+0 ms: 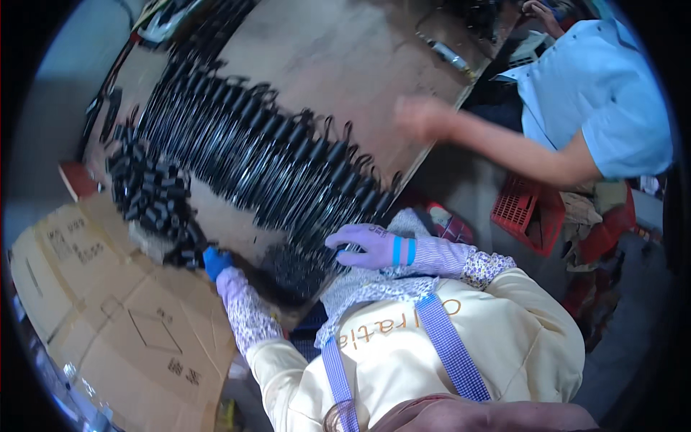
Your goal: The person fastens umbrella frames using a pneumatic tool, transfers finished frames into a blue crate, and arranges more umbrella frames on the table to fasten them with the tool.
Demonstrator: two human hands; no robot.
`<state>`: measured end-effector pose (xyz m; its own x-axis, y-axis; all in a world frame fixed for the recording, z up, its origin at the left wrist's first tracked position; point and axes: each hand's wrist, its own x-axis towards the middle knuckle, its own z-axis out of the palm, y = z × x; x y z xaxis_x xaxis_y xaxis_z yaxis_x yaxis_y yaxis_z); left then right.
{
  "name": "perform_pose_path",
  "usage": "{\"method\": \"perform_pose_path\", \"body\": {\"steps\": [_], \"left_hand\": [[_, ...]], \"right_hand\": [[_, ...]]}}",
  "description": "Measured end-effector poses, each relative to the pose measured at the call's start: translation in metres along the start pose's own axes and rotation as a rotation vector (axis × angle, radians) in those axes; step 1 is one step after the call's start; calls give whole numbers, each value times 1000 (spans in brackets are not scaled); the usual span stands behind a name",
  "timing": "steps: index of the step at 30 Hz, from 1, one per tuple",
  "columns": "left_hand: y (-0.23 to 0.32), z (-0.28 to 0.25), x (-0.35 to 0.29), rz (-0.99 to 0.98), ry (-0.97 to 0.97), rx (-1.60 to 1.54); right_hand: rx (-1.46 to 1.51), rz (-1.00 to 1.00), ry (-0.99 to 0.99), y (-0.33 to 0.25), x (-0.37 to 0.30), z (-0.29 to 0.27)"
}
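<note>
My left hand [217, 263], in a glove with blue fingers, is at the near end of a heap of black cylindrical handles [147, 191]. Its fingers look closed around one of them, though the grip is partly hidden. In a purple glove, my right hand [367, 245] lies over the near end of a long row of thin shiny metal rods [237, 169]. Its fingers are stretched out, with the thumb apart. The rods lie side by side, with black handles and loops [288, 133] at their far ends. A dark bristly bunch [291, 273] sits between my hands.
Flattened cardboard [108, 309] covers the left front. Across the brown table [338, 57], a person in a light blue shirt [590, 93] reaches in with a blurred arm. A silver cylindrical tool [450, 56] lies at the far right edge. Beyond it stands a red crate [529, 212].
</note>
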<state>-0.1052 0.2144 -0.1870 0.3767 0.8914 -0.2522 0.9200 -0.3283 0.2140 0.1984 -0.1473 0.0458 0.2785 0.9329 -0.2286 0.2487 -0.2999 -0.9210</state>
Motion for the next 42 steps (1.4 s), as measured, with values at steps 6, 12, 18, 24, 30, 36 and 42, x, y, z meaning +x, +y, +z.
{"method": "perform_pose_path", "body": {"steps": [6, 12, 18, 24, 30, 36, 42], "left_hand": [[-47, 6, 10, -117, 129, -60], [-88, -24, 97, -440, 151, -83], [-139, -6, -72, -336, -41, -391], [-54, -13, -139, -318, -55, -687], [-6, -52, -141, 68, -171, -847], [70, -97, -67, -378, -333, -1296], [130, -105, 55, 272, -356, -1207]], "right_hand": [[-53, 77, 298, 38, 48, -97], [-997, 245, 892, 165, 96, -255], [-1053, 524, 696, 239, 73, -235], [-1155, 370, 688, 304, 41, -267], [-670, -52, 847, 226, 79, -178], [278, -328, 741, 120, 165, -120], [1244, 17, 455, 8, 241, -131]]}}
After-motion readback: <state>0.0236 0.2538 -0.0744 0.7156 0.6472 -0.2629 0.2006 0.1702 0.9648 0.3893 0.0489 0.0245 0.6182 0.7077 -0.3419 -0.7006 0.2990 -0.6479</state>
